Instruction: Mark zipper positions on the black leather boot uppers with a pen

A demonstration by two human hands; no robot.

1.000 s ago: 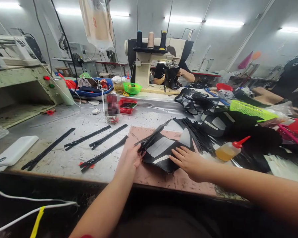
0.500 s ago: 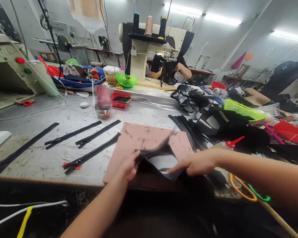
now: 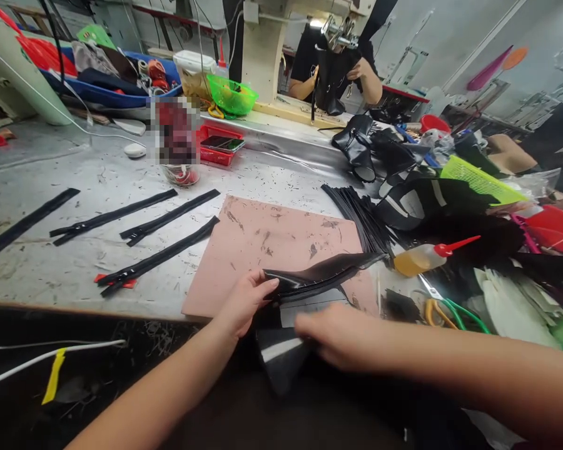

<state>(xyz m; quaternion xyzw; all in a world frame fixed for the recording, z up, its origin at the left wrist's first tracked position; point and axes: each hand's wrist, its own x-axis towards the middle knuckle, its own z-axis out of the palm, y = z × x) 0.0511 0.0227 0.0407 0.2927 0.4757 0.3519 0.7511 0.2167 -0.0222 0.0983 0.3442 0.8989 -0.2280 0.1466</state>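
A black leather piece (image 3: 331, 270) with a zipper along its edge lies over the lower part of a pinkish board (image 3: 267, 231). My left hand (image 3: 248, 300) pinches its left end between thumb and fingers. Lower down, my right hand (image 3: 338, 334) is blurred, its fingers curled at the grey-backed part of the piece. A black flap with a pale strip (image 3: 281, 353) hangs below that hand, over the table's front edge. The right fingertips are partly hidden.
Several black zippers (image 3: 159, 256) lie on the left of the table. Right of the board are black strips (image 3: 361, 219), a glue bottle (image 3: 417, 259) and scissors (image 3: 443, 306). Behind stand a red basket (image 3: 216, 156) and a sewing machine (image 3: 263, 56), with a co-worker's hands (image 3: 363, 72) beyond.
The view has tipped downward. The leather piece, spread open before, now shows its zipper edge across the board, and my right hand has moved lower and toward my left hand with the flap.
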